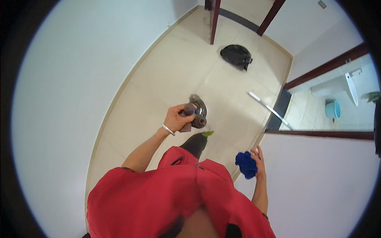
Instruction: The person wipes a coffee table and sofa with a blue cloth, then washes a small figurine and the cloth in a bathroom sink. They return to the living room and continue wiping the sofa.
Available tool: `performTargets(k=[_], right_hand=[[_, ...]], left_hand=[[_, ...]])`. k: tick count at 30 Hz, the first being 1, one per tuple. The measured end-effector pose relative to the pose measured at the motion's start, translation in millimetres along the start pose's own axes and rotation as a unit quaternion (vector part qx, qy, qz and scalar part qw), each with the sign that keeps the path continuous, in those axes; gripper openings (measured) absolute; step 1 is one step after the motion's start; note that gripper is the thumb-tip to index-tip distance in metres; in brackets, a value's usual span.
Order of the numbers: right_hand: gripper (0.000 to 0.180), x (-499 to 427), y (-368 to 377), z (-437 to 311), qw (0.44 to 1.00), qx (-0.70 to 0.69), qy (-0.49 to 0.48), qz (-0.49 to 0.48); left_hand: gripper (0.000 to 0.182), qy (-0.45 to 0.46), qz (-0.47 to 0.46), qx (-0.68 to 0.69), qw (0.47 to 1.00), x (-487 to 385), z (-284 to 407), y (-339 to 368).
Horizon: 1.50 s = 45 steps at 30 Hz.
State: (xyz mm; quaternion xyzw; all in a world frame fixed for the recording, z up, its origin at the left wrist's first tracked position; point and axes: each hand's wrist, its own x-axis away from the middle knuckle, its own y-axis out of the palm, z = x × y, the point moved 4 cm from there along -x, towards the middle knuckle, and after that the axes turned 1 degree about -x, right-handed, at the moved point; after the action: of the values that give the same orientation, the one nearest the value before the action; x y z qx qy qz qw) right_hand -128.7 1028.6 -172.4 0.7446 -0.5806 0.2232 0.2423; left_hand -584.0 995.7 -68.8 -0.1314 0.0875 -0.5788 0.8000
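Observation:
Over the floor in front of me, my left hand (176,118) is closed around a bundle of dark brownish items (185,127), whose exact kind I cannot tell. A glossy dark plastic bag (201,107) shows just beyond the fingers, apparently part of the same handful. A silver bangle is on that wrist. Low on the right, beside the white wall, my right hand (258,162) holds a crumpled dark blue cloth (246,164). My red top covers the lower middle, and a dark trouser leg and a bright green shoe tip show below the left hand.
A black plastic bag (236,56) lies on the tiled floor ahead. A white pole (269,109) slants across the bathroom doorway at right. Inside are a turquoise bucket (332,109) and a white washbasin (351,89). An open dark red door (214,22) stands at the top; walls run along both sides.

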Motion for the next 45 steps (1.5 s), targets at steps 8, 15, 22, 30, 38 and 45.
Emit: performTargets(k=[8,15,22,30,38,45], right_hand=[[0.088,-172,-44,-97,0.993,0.074,0.053,0.081],[0.104,-469,-50,-174,0.984,0.128,0.115,0.043],[0.118,-593,-9,-212,0.908,0.418,-0.017,-0.019],[0.079,-788,71,-196,0.928,0.353,-0.100,-0.063],[0.045,-703,226,-180,0.935,0.314,-0.106,-0.130],[0.063,-713,236,-209,0.934,0.310,-0.094,-0.151]], left_hand=[[0.025,-0.061,-0.071,0.071,0.993,-271,15,83],[0.029,-0.081,-0.146,-0.056,0.984,-512,-26,129],[0.035,0.008,-0.163,-0.092,0.982,-542,30,130],[0.043,0.063,-0.278,-0.098,0.953,-739,-104,248],[0.031,-0.056,-0.311,-0.031,0.948,-742,-228,320],[0.025,-0.167,-0.275,-0.019,0.947,-722,-301,315]])
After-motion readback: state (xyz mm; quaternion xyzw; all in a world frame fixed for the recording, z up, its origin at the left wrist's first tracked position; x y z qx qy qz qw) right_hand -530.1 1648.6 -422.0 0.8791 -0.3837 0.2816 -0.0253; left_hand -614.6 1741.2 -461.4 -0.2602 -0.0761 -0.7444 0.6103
